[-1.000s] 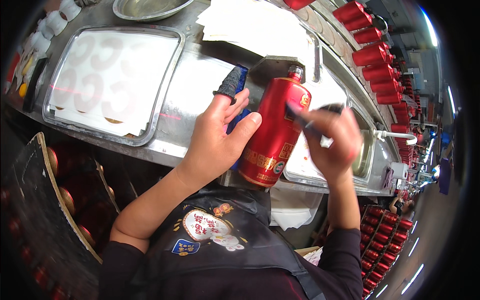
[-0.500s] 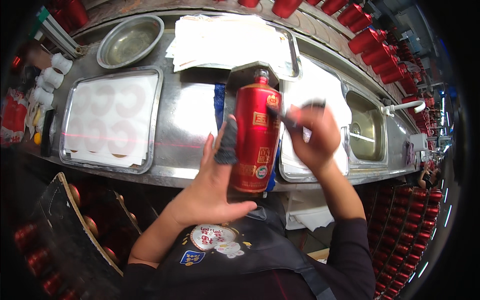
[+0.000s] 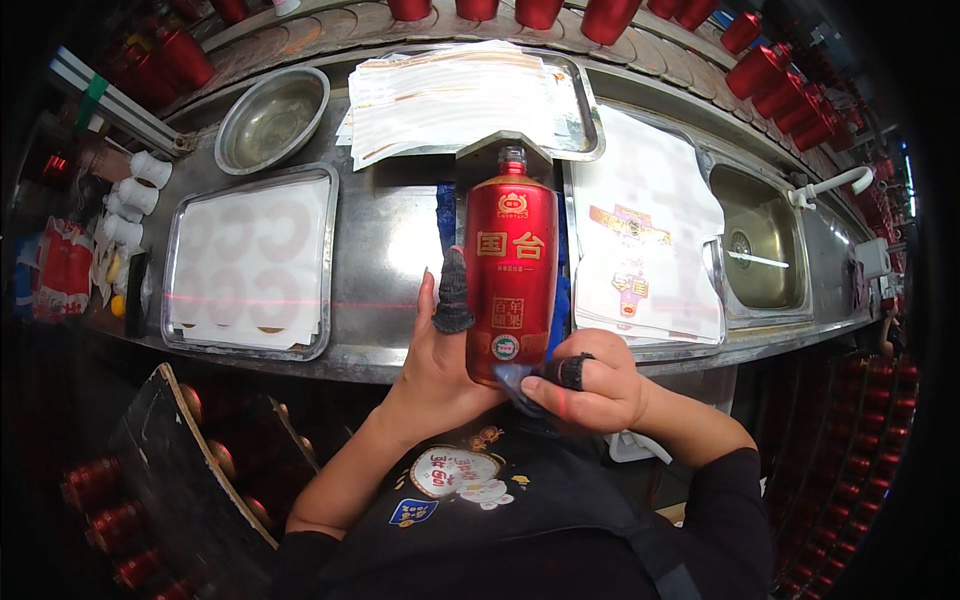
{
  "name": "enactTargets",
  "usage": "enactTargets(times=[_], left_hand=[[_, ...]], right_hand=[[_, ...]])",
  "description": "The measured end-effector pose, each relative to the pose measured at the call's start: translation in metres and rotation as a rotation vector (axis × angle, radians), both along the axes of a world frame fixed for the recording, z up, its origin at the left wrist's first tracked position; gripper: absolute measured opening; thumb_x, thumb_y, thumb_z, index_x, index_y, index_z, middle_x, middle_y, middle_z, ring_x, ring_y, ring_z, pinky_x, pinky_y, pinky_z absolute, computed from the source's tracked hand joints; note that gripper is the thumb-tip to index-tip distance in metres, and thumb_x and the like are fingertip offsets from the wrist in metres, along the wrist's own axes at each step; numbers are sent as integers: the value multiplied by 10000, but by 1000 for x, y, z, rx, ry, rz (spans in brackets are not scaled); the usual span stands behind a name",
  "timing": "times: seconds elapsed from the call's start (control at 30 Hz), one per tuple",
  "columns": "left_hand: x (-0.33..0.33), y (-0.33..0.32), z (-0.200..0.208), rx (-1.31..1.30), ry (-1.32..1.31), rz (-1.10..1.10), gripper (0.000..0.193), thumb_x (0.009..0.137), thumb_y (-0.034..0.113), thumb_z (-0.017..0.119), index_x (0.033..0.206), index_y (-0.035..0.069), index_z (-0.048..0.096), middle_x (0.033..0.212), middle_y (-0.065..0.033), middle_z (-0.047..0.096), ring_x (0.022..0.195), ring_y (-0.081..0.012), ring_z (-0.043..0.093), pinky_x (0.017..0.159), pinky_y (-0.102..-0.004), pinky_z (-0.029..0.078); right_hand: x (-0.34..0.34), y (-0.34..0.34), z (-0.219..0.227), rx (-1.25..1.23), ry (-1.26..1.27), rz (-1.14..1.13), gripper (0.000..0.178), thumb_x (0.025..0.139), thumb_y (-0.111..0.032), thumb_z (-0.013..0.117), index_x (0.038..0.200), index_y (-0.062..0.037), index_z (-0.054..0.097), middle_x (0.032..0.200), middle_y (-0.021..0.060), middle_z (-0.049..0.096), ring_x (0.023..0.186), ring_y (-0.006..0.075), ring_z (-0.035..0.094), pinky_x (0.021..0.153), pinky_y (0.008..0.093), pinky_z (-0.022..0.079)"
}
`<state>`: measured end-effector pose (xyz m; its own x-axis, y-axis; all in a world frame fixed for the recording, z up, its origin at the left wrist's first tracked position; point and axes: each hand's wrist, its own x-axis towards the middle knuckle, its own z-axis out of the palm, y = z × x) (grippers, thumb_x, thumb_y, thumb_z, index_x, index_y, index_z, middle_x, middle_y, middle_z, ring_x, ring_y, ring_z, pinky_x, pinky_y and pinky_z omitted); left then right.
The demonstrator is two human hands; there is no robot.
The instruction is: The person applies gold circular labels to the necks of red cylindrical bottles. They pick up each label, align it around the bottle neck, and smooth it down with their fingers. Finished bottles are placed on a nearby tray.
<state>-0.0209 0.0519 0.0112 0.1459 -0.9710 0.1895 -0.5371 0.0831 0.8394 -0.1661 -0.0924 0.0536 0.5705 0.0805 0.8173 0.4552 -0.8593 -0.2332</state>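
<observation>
A red bottle (image 3: 512, 230) with gold markings and a bare neck lies on its back in a metal holder (image 3: 490, 148), its base toward me. My left hand (image 3: 436, 355) cradles the bottle's lower left side, fingers stretched up along it and the palm by its base; a black finger sleeve covers one finger. At the bottle's lower right edge, my right hand (image 3: 590, 385) pinches a small, flat, bluish translucent piece (image 3: 515, 380) that touches the bottle near its base. What exactly this piece is cannot be made out. A black sleeve is on a right finger too.
Left stands a tray (image 3: 325, 270) of white sheets with round shapes. A metal bowl (image 3: 272, 120) and a tray (image 3: 590, 110) heaped with paper strips are behind. Printed label sheets (image 3: 650, 230) lie right, beside a sink (image 3: 760, 240). Red bottles (image 3: 605, 18) line a conveyor at the far side.
My right hand has come down from the bottle's upper right to its base with the flat piece. The bottle has rolled so its markings face up. My left hand has closed in around its lower side.
</observation>
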Motion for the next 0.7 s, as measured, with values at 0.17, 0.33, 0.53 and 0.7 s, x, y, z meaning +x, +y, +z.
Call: enactTargets(times=[0.17,0.33,0.53,0.7], left_hand=[[0,0,2,-40,-257,120,1348,582,221,985,1593,6,119,1487,-242,440,1329,-376,521,1113,-446,420],[2,3,-10,24,-46,105,1228,629,141,954,1583,12,191,1479,-216,464,1311,-329,550,1084,-418,458],[5,2,-22,-33,75,54,1195,656,101,940,1579,-7,188,1483,-193,498,1338,-274,533,1100,-392,443],[8,1,-23,-22,27,75,1202,606,227,965,1553,12,258,1496,-205,456,1401,-353,416,1164,-481,300]], right_hand=[[39,-49,0,658,129,-488,209,780,-91,806,930,-15,683,752,115,626,646,241,603,596,313,489],[-8,0,-36,-163,-35,-131,180,686,37,783,755,-87,673,676,8,446,684,187,584,528,300,455],[-65,68,-78,1029,363,-570,202,846,-98,811,991,-33,687,833,71,675,735,156,630,666,271,497],[-43,73,-48,1208,61,-605,162,889,-107,793,953,-21,672,860,27,673,737,72,587,672,233,491]])
